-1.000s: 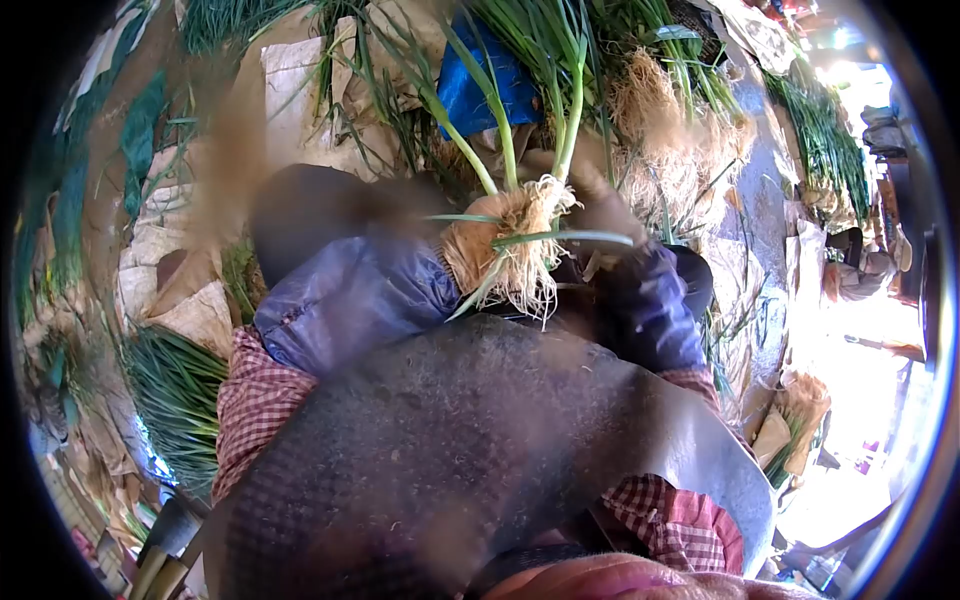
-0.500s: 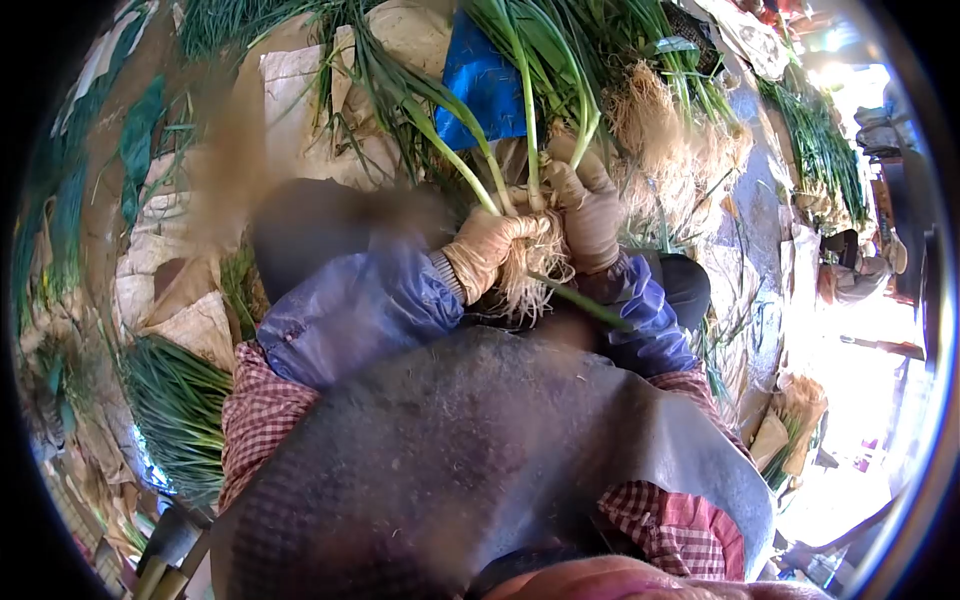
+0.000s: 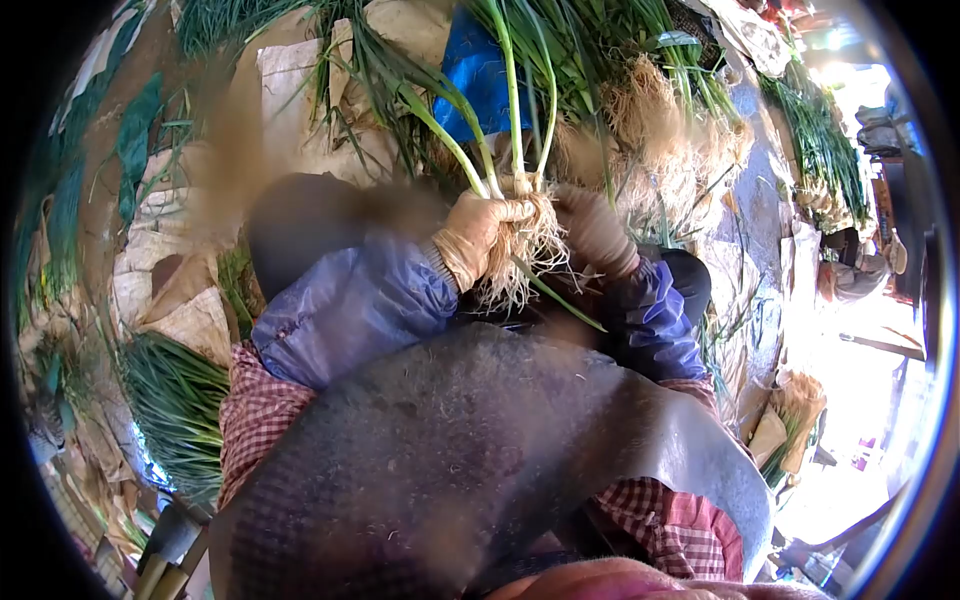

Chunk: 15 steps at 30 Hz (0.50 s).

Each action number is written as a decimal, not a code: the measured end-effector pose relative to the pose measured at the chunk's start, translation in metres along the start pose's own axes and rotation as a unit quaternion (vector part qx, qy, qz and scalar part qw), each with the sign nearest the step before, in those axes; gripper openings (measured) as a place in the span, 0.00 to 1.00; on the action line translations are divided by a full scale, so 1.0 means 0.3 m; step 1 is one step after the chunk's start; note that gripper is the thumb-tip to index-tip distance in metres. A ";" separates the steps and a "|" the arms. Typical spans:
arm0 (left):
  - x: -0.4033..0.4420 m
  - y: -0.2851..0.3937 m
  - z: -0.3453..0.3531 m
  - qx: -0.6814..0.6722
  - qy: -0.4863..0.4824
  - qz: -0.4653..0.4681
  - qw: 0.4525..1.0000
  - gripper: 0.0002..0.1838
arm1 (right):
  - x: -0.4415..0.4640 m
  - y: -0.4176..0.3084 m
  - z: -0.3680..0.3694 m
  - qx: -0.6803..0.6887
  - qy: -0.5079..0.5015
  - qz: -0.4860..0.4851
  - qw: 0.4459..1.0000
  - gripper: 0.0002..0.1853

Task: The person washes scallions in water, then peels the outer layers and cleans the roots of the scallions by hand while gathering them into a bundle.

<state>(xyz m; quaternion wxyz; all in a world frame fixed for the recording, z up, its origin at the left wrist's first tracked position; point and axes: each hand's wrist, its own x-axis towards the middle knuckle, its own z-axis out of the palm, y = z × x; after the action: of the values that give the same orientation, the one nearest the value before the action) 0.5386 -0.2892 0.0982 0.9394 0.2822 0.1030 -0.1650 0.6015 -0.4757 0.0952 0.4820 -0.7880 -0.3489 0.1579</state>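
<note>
Several green onions [image 3: 514,120] stand with white stems and leaves pointing away from me, their pale stringy roots [image 3: 520,250] hanging toward my lap. My left hand [image 3: 470,238], in a tan glove, is closed round the lower stems just above the roots. To the right of the roots is my right hand [image 3: 597,230], also gloved; motion blurs its fingers, so I cannot tell whether they touch the roots. A loose green leaf [image 3: 560,297] slants below the roots, between my hands and the dark apron [image 3: 480,430].
A heap of green onions with dry roots [image 3: 670,150] lies ahead on the right, beside a blue sheet [image 3: 470,75]. Another green onion pile [image 3: 175,410] is at the left. Pale sacks [image 3: 190,320] cover ground there. A bundle [image 3: 795,420] lies at the right.
My right hand has drawn slightly down and away from the stems, to the right of the roots. The stems it was gripping now stand closer to the bunch in my left hand.
</note>
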 end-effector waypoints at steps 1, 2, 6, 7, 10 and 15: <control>0.000 0.000 0.002 -0.017 -0.005 0.003 1.000 0.15 | -0.037 -0.003 0.014 -0.320 -0.004 -0.088 0.943 0.14; 0.003 0.002 0.004 -0.032 -0.012 0.006 0.999 0.16 | -0.052 -0.004 0.025 -0.359 -0.057 0.072 0.929 0.15; 0.040 -0.013 -0.065 -0.103 -0.151 -0.038 0.982 0.17 | -0.063 -0.036 0.006 -0.305 -0.179 0.186 0.917 0.29; 0.033 -0.007 -0.055 -0.105 -0.149 -0.037 0.983 0.17 | -0.086 0.087 -0.016 -0.208 -0.053 0.148 0.965 0.33; 0.009 -0.001 -0.015 -0.025 -0.048 -0.079 0.995 0.13 | -0.017 -0.067 -0.057 0.367 0.037 0.274 0.888 0.35; 0.004 -0.020 -0.030 -0.030 0.016 -0.062 0.997 0.10 | 0.024 -0.153 0.029 0.317 0.047 0.113 0.940 0.14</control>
<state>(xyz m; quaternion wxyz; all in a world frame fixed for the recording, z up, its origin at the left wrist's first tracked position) 0.5365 -0.2891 0.0876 0.9337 0.2493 0.1399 -0.2156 0.5832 -0.4515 0.1316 0.7017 -0.6352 -0.1662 0.2766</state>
